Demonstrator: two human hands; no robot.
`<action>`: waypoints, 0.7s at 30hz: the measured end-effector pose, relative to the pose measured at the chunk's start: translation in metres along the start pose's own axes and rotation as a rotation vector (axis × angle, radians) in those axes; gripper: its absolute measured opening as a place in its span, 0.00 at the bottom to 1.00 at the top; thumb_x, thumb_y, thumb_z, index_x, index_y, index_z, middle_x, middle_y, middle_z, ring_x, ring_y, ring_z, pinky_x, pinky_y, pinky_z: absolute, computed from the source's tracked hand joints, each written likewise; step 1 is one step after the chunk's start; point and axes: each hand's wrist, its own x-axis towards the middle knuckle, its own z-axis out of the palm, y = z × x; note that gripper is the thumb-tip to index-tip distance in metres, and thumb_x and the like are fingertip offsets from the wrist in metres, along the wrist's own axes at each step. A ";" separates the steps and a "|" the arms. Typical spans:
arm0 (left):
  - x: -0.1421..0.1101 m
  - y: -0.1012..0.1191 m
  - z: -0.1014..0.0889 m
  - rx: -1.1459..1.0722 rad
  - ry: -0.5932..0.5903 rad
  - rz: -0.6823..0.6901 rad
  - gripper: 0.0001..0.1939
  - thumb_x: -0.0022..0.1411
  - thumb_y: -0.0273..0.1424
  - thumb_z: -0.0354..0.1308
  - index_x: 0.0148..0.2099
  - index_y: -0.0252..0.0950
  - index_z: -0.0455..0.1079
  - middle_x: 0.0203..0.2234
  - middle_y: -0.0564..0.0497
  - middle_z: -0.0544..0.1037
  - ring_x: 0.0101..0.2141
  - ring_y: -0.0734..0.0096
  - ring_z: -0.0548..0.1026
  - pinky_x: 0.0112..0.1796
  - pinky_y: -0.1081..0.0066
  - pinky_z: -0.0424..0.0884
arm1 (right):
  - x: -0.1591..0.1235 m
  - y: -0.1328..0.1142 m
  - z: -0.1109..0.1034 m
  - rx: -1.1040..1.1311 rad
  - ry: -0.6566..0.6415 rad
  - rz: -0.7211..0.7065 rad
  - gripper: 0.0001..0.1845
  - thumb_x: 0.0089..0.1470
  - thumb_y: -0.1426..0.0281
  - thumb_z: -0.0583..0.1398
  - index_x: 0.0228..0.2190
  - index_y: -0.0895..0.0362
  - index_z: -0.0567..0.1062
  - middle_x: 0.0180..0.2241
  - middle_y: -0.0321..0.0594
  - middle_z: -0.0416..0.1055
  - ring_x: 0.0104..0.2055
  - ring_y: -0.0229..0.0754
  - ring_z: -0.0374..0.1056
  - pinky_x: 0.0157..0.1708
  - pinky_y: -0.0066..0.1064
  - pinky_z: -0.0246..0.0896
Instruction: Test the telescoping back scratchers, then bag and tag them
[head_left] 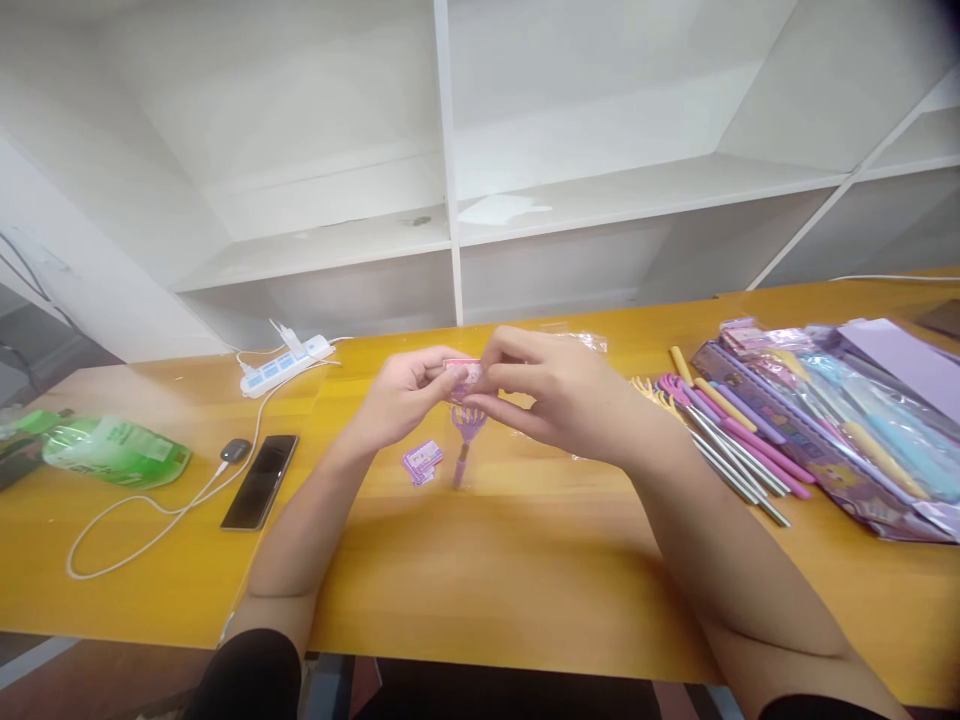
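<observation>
Between my two hands is a small pink printed card, held up over the table. My left hand is closed on its left side, thumb on top. The fingers of my right hand pinch at its right edge and cover part of it. Just below lies a purple back scratcher with a claw-shaped head, its handle pointing toward me. To its left is a small pile of purple printed cards.
At right, several back scratchers lie beside a printed box filled with wrapped ones. Clear plastic wrapping lies behind my right hand. At left are a phone, a power strip, a white cable and a green bottle.
</observation>
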 end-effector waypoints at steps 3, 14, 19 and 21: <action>-0.001 0.002 0.000 -0.009 0.015 0.008 0.19 0.75 0.44 0.65 0.56 0.35 0.82 0.46 0.44 0.88 0.45 0.63 0.87 0.48 0.69 0.83 | 0.001 0.003 -0.003 0.131 0.132 0.041 0.18 0.75 0.61 0.59 0.32 0.54 0.77 0.36 0.38 0.70 0.33 0.37 0.65 0.36 0.34 0.59; -0.001 0.001 0.003 0.028 0.075 0.011 0.19 0.74 0.44 0.65 0.58 0.36 0.82 0.46 0.44 0.88 0.44 0.64 0.86 0.47 0.70 0.82 | 0.011 -0.003 0.014 0.165 -0.057 0.548 0.27 0.69 0.44 0.60 0.32 0.54 0.70 0.29 0.36 0.75 0.29 0.38 0.66 0.30 0.33 0.51; 0.000 -0.001 0.002 0.007 0.075 0.014 0.19 0.74 0.43 0.65 0.57 0.36 0.82 0.44 0.44 0.88 0.43 0.65 0.87 0.46 0.70 0.83 | 0.012 0.001 0.015 0.198 -0.067 0.505 0.24 0.71 0.50 0.60 0.30 0.54 0.69 0.25 0.33 0.72 0.26 0.36 0.63 0.30 0.32 0.48; 0.000 -0.002 0.002 0.021 0.080 0.017 0.19 0.74 0.44 0.64 0.57 0.36 0.82 0.44 0.44 0.88 0.43 0.65 0.87 0.46 0.70 0.83 | 0.012 0.002 0.015 0.220 -0.072 0.503 0.24 0.71 0.51 0.60 0.30 0.54 0.70 0.25 0.33 0.72 0.26 0.35 0.63 0.29 0.32 0.48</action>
